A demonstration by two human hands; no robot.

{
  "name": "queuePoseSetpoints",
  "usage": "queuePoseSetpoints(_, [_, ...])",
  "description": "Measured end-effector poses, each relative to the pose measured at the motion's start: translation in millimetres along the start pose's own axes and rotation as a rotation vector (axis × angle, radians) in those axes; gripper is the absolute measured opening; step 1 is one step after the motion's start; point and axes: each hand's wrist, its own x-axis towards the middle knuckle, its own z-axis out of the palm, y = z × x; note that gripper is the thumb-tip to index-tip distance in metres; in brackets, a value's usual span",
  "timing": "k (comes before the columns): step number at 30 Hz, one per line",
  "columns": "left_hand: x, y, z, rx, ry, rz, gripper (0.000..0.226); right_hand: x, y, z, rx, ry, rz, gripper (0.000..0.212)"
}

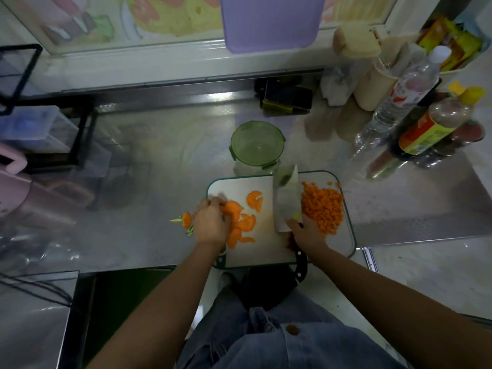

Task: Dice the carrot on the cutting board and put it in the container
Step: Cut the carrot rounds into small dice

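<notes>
Two hands work over the cutting board point(266, 249), whose near edge is partly covered by the forearms. Here the right hand point(306, 230) clasps the cleaver point(286, 203) where blade meets handle. Its fingers curl underneath, out of sight, and the black handle end juts toward the person. At the board's left, the left hand point(210, 222) is blurred, fingers curled down and gripping the carrot slices point(246, 223). The diced carrot point(323, 206) lies heaped right of the blade. Just beyond the board stands the container point(257, 147), green lid on, partly masked by the blade tip.
</notes>
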Motion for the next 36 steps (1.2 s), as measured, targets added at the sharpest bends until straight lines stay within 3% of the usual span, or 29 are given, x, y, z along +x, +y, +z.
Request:
queuePoseSetpoints(9, [12.2,-5.6,6.2,0.090,-0.062,0.148,0.051,13.9,0.8,-1.0,-0.022,-0.047,0.017,0.024])
queuePoseSetpoints(13, [16.5,5.4,5.2,0.274,-0.101,0.161,0.045,16.3,1.9,-0.6,0.007,-0.071,0.041,0.026])
queuePoseSetpoints(21, [27.2,-5.4,-2.6,0.132,-0.063,0.298,0.039,15.6,2.1,0.1,0.009,-0.080,0.035,0.029])
queuePoseSetpoints(26, [29.2,-10.7,-9.5,0.314,-0.258,0.490,0.048,16.7,2.9,-0.4,0.008,-0.091,0.038,0.028])
queuePoseSetpoints(36, [33.0,3.0,-9.6,0.380,-0.285,0.481,0.036,16.0,3.1,0.5,-0.001,-0.070,0.029,0.028])
